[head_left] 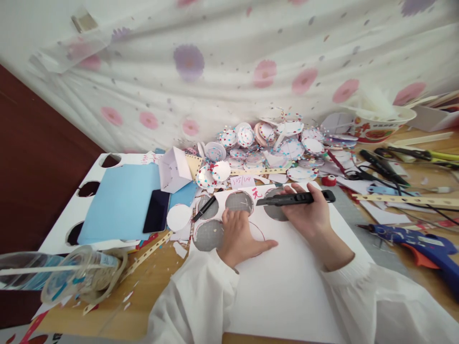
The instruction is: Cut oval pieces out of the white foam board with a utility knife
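A large white paper sheet [279, 291] lies in front of me, with several round holes cut near its far edge. Through the holes a grey cutting mat [210, 235] shows. My left hand [241, 235] rests on the sheet with its fingers spread, partly covering a drawn circle outline. My right hand [311, 210] is closed around a black utility knife [301, 198], its tip pointing left above the sheet. To the left of the holes lies a black marker [207, 208], beside a white paper disc [179, 217].
Decorated paper discs [289, 149] are heaped along the curtain. A blue glue gun [419, 241], scissors and cables crowd the right. Blue paper [118, 203], a phone [157, 211] and a clear plastic cup [81, 277] occupy the left. A paper bowl [380, 126] stands at the back right.
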The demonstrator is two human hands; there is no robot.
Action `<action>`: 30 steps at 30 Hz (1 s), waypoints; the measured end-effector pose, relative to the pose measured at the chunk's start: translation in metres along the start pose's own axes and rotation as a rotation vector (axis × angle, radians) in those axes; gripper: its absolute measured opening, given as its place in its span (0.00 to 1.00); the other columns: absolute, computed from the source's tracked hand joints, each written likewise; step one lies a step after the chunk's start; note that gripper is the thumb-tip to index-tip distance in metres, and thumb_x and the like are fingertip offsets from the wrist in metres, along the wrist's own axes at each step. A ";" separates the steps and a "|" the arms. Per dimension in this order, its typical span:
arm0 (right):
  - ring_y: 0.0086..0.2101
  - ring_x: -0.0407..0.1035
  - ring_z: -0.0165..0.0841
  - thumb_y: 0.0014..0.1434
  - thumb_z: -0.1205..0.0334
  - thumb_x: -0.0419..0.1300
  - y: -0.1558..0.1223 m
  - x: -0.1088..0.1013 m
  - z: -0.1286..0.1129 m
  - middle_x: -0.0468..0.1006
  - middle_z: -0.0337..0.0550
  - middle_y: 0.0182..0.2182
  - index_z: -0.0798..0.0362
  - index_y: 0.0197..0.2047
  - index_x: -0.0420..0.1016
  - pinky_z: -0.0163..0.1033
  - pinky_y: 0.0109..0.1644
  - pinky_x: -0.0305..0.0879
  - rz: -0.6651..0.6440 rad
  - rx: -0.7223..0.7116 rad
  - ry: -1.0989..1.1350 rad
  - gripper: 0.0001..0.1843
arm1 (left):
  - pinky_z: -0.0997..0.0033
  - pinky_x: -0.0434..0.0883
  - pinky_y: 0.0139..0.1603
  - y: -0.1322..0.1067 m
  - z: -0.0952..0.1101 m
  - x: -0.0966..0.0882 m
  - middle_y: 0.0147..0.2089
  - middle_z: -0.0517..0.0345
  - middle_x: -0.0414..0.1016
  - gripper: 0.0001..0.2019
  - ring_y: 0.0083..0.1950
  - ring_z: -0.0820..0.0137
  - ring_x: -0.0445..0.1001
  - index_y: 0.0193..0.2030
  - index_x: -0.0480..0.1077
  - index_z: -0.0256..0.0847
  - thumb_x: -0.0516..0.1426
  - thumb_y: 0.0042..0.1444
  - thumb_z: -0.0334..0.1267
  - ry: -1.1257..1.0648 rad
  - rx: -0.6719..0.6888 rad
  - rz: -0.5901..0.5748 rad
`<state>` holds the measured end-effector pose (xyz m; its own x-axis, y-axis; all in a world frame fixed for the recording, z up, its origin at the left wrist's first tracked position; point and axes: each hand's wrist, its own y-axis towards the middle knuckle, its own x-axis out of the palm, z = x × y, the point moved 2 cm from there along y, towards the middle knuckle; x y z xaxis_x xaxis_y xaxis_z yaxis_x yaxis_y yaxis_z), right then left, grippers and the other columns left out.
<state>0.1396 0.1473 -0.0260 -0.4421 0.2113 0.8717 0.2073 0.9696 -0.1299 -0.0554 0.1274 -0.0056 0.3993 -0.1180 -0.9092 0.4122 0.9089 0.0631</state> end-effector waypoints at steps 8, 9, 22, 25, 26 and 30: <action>0.19 0.65 0.29 0.55 0.44 0.61 -0.008 0.016 0.003 0.79 0.42 0.23 0.53 0.30 0.80 0.37 0.25 0.69 0.008 0.084 -0.113 0.19 | 0.41 0.48 0.70 0.004 -0.005 0.005 0.45 0.49 0.73 0.43 0.58 0.49 0.67 0.45 0.65 0.38 0.69 0.29 0.67 -0.069 -0.006 0.039; 0.18 0.64 0.29 0.55 0.43 0.61 -0.009 0.017 0.003 0.79 0.42 0.22 0.53 0.30 0.80 0.36 0.23 0.67 0.003 0.096 -0.130 0.20 | 0.41 0.48 0.70 0.003 -0.005 0.004 0.46 0.48 0.73 0.42 0.58 0.48 0.67 0.46 0.66 0.38 0.69 0.31 0.67 -0.062 0.002 0.040; 0.13 0.59 0.28 0.53 0.41 0.60 -0.008 0.007 0.008 0.67 0.38 0.10 0.54 0.23 0.78 0.34 0.17 0.62 0.047 0.115 -0.240 0.24 | 0.41 0.41 0.73 -0.046 -0.035 -0.012 0.75 0.32 0.28 0.60 0.75 0.49 0.27 0.72 0.38 0.23 0.52 0.50 0.73 0.200 0.026 -0.183; 0.14 0.59 0.27 0.52 0.42 0.61 -0.011 0.009 0.006 0.67 0.38 0.12 0.54 0.26 0.78 0.34 0.18 0.62 0.044 0.102 -0.228 0.22 | 0.39 0.40 0.73 -0.046 -0.035 -0.007 0.74 0.32 0.28 0.60 0.75 0.50 0.26 0.72 0.39 0.21 0.46 0.51 0.76 0.212 0.046 -0.191; 0.15 0.59 0.27 0.52 0.44 0.62 -0.013 0.011 0.007 0.68 0.37 0.13 0.54 0.27 0.78 0.33 0.19 0.62 0.037 0.101 -0.226 0.20 | 0.39 0.40 0.73 -0.046 -0.035 -0.006 0.74 0.32 0.28 0.60 0.75 0.50 0.27 0.72 0.40 0.21 0.45 0.51 0.77 0.213 0.044 -0.189; 0.17 0.54 0.22 0.49 0.60 0.68 -0.024 0.023 0.012 0.62 0.30 0.15 0.52 0.28 0.73 0.27 0.21 0.60 -0.029 0.107 -0.236 0.08 | 0.42 0.39 0.74 -0.044 -0.039 -0.014 0.74 0.35 0.31 0.62 0.76 0.52 0.31 0.72 0.42 0.24 0.46 0.47 0.79 0.189 0.057 -0.208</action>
<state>0.1142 0.1302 -0.0089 -0.6405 0.1943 0.7429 0.1041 0.9805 -0.1668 -0.1109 0.1041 -0.0113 0.1439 -0.2179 -0.9653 0.5167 0.8485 -0.1145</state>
